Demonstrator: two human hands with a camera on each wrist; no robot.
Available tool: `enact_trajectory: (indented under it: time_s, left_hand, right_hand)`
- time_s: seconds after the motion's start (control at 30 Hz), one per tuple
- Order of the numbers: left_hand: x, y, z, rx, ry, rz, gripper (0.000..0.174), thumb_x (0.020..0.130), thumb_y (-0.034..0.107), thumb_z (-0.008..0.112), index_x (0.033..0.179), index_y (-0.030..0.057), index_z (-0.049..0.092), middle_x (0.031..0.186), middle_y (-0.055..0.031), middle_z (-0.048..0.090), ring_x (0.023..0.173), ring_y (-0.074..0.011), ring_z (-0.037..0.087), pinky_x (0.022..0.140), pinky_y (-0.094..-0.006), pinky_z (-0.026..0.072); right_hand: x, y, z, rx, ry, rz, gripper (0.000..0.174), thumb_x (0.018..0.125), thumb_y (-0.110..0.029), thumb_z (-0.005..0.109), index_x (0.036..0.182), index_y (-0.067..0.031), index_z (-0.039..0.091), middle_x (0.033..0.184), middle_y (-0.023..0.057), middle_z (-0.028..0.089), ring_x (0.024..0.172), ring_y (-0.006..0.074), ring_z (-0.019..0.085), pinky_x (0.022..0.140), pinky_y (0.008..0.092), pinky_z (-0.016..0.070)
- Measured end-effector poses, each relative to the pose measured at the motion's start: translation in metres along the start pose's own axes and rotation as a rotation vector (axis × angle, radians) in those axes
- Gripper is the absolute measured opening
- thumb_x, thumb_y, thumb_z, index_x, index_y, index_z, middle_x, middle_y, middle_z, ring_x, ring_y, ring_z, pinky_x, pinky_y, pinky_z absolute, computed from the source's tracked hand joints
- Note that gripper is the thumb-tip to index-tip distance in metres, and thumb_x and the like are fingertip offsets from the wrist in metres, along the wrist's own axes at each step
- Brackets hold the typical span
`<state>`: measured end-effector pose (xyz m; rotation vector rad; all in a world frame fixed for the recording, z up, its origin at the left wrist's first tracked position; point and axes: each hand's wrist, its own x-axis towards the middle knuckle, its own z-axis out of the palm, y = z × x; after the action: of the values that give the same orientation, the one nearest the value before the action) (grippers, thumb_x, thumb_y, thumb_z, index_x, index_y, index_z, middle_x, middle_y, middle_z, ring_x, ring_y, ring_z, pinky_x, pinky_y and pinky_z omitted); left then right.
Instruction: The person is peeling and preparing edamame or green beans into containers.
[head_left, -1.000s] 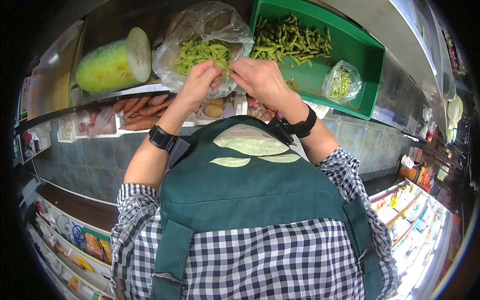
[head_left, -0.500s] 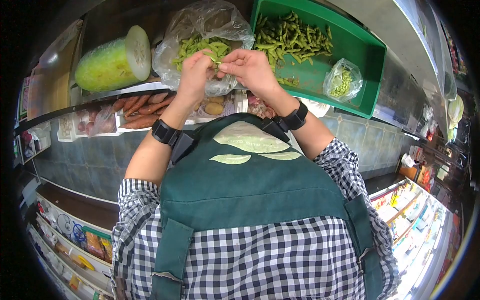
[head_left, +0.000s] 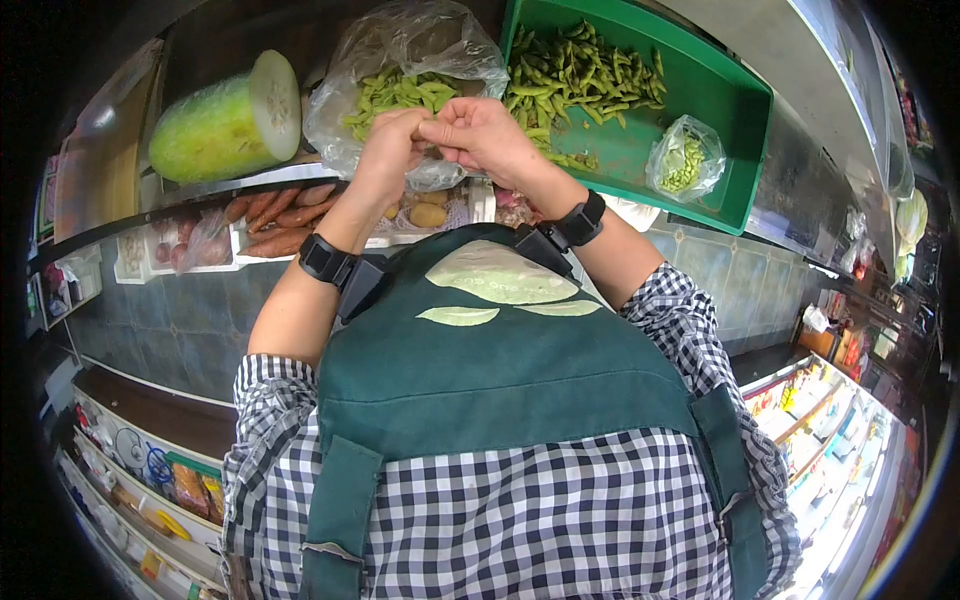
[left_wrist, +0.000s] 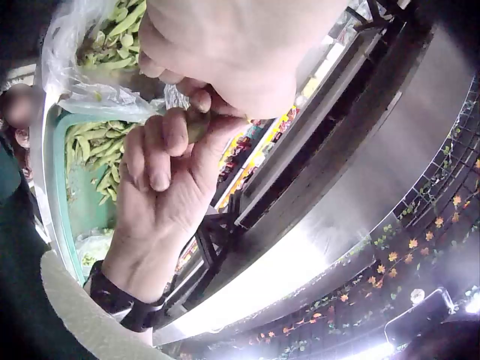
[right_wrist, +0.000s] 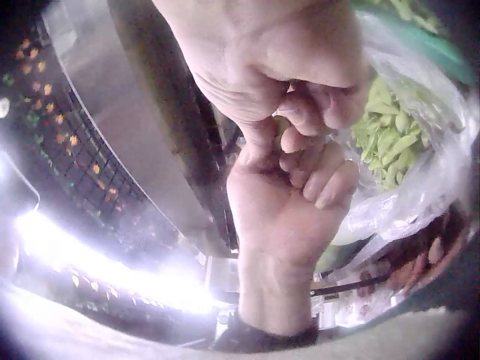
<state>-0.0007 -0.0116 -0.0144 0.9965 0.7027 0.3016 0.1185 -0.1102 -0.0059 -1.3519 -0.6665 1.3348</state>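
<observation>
Pod [left_wrist: 198, 126], green, pinched in grip of left hand [head_left: 390, 155] and right hand [head_left: 490, 142]; crinkled plastic bag [head_left: 476, 50] nearby.

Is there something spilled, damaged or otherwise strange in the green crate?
Nothing looks damaged, but brownish specks lie on the floor of the green crate beside the edamame pods; they look odd against plain green.

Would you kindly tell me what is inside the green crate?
In the head view, the green crate holds pods toward the left and a small clear bag of pale beans toward the right; what lies beneath them is hidden.
</observation>
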Motion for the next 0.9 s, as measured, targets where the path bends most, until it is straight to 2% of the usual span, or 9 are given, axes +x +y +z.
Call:
enact_trajectory:
  time_s: [0.03, 0.1, 0.3, 0.43, 0.6, 0.73, 0.8, 0.83, 0.9]
  left_hand:
    - [0.002, -0.002, -0.005, -0.016, -0.089, 0.0, 0.006, 0.072, 0.007, 0.045, 0.066, 0.0065, 0.048, 0.054, 0.0044, 0.034, 0.043, -0.0051, 0.024, 0.041, -0.0223, 0.0192]
    - [0.001, -0.006, -0.005, 0.026, -0.084, 0.006, 0.008, 0.073, 0.008, 0.045, 0.065, 0.0073, 0.047, 0.054, 0.0046, 0.034, 0.043, -0.0052, 0.024, 0.041, -0.0226, 0.0197]
    - [0.0, -0.014, -0.001, 0.072, -0.037, -0.038, 0.016, 0.078, 0.011, 0.047, 0.063, 0.0101, 0.042, 0.054, 0.0052, 0.032, 0.044, -0.0051, 0.026, 0.042, -0.0227, 0.0214]
    - [0.008, -0.019, -0.008, 0.143, 0.047, -0.153, 0.015, 0.078, 0.011, 0.048, 0.063, 0.0078, 0.047, 0.054, 0.0046, 0.037, 0.043, -0.0052, 0.029, 0.041, -0.0232, 0.0222]
    - [0.018, -0.025, -0.014, 0.112, 0.099, -0.16, 0.013, 0.079, 0.013, 0.05, 0.068, 0.0066, 0.049, 0.055, 0.0052, 0.035, 0.044, -0.0051, 0.028, 0.041, -0.0233, 0.0231]
    - [0.016, -0.013, -0.016, 0.075, 0.146, -0.125, 0.018, 0.087, 0.02, 0.051, 0.08, 0.004, 0.054, 0.057, 0.0064, 0.034, 0.047, -0.0044, 0.029, 0.044, -0.0223, 0.0245]
    - [0.014, -0.016, -0.016, 0.116, 0.124, -0.107, 0.018, 0.088, 0.02, 0.052, 0.084, 0.0031, 0.055, 0.057, 0.0066, 0.035, 0.048, -0.0043, 0.03, 0.044, -0.0219, 0.025]
    - [0.013, -0.018, -0.014, 0.16, 0.097, -0.091, 0.019, 0.09, 0.02, 0.053, 0.087, 0.0023, 0.056, 0.058, 0.0068, 0.035, 0.048, -0.0042, 0.031, 0.045, -0.0214, 0.0254]
    - [0.013, -0.023, -0.008, 0.139, 0.049, -0.099, 0.016, 0.089, 0.018, 0.054, 0.087, 0.0027, 0.056, 0.058, 0.007, 0.035, 0.048, -0.0042, 0.031, 0.045, -0.0213, 0.0257]
  right_hand:
    - [0.001, 0.0, -0.002, 0.0, 0.003, -0.002, 0.02, 0.088, -0.022, 0.06, 0.083, -0.0029, 0.055, 0.058, 0.0023, 0.053, 0.043, 0.0026, 0.041, 0.037, 0.017, 0.0263]
    - [0.001, 0.001, -0.007, 0.322, -0.059, 0.189, 0.022, 0.085, -0.022, 0.063, 0.078, -0.0036, 0.055, 0.057, 0.0035, 0.052, 0.038, 0.004, 0.035, 0.034, 0.0184, 0.0222]
    - [0.0, 0.017, -0.006, 0.255, 0.005, 0.188, 0.015, 0.091, -0.017, 0.053, 0.085, -0.0035, 0.052, 0.058, 0.0003, 0.048, 0.039, 0.0043, 0.033, 0.035, 0.0203, 0.0213]
    - [-0.004, 0.031, -0.013, 0.302, -0.08, 0.185, 0.009, 0.092, -0.011, 0.049, 0.089, -0.0021, 0.049, 0.069, 0.0034, 0.051, 0.05, 0.0059, 0.04, 0.043, 0.0204, 0.0283]
    - [-0.024, 0.024, -0.04, 0.313, -0.075, 0.174, 0.019, 0.091, -0.011, 0.051, 0.106, 0.001, 0.052, 0.073, 0.0025, 0.053, 0.055, 0.0066, 0.043, 0.046, 0.0199, 0.031]
    - [-0.043, 0.023, -0.114, -0.139, 0.205, 0.096, 0.021, 0.089, -0.017, 0.056, 0.102, -0.0006, 0.059, 0.075, 0.0022, 0.062, 0.061, 0.0039, 0.05, 0.048, 0.0172, 0.0347]
    - [-0.047, 0.042, -0.151, -0.814, 0.42, 0.114, 0.02, 0.079, -0.024, 0.063, 0.092, -0.0092, 0.065, 0.081, 0.0107, 0.065, 0.074, 0.0234, 0.062, 0.061, 0.0335, 0.0484]
    - [-0.048, 0.052, -0.159, -0.811, 0.423, 0.115, 0.02, 0.079, -0.024, 0.063, 0.092, -0.0092, 0.065, 0.081, 0.0107, 0.065, 0.074, 0.0234, 0.062, 0.061, 0.0335, 0.0484]
    - [-0.05, 0.063, -0.167, -1.37, 0.24, 0.018, 0.022, 0.077, -0.024, 0.066, 0.094, -0.011, 0.065, 0.078, 0.0087, 0.065, 0.072, 0.0241, 0.062, 0.062, 0.0356, 0.0482]
